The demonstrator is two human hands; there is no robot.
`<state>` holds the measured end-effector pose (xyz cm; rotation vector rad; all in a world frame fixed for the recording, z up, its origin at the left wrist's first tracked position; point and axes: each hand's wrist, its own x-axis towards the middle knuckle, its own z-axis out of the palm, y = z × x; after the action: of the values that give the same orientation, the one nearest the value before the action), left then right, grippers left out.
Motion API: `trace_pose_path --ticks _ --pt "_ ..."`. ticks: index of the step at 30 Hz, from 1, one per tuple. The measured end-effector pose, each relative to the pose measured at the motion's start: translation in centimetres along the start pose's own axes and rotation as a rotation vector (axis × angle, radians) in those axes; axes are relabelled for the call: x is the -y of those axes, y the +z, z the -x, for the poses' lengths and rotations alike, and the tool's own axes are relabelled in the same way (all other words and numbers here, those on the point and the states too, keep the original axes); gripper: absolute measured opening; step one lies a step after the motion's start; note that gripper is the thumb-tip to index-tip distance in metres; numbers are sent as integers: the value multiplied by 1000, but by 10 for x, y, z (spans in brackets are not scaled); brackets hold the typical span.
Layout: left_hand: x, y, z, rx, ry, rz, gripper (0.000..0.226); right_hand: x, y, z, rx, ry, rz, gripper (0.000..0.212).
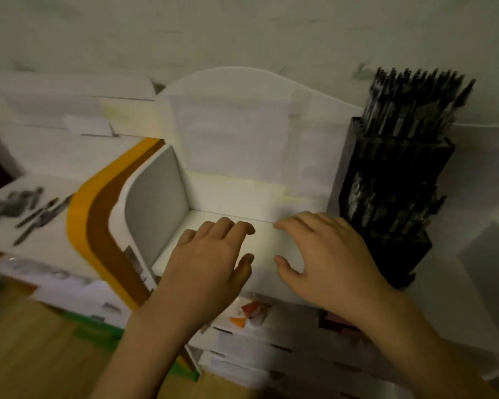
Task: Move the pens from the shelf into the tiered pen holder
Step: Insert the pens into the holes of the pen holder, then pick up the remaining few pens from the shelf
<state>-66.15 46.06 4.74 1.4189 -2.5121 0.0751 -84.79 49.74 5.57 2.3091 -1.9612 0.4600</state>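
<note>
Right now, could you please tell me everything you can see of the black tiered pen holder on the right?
The pen holder is black, looks like plastic, and steps down in tiers toward the person. It stands upright on the white shelf, at the shelf's right end, near the wall. Every tier that shows is packed with dark pens standing on end; the back row rises highest. The picture is blurred, so single pens cannot be counted. The right hand hovers just beside it and does not seem to touch it.

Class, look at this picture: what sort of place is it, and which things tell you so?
Probably a home desk or study corner: a black tiered pen holder full of pens, a white shelf with drawers below, and loose pens on the left.
</note>
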Motion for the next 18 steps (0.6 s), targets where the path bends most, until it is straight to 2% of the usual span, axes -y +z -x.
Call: trace_pose_path --ticks 10,18 --pt "83 -37 94 -53 -324 -96 47 115 25 -46 97 -393 -73 45" --pt "185 -53 153 -39 -440 -80 42 236 58 -86 117 -543 -113 39"
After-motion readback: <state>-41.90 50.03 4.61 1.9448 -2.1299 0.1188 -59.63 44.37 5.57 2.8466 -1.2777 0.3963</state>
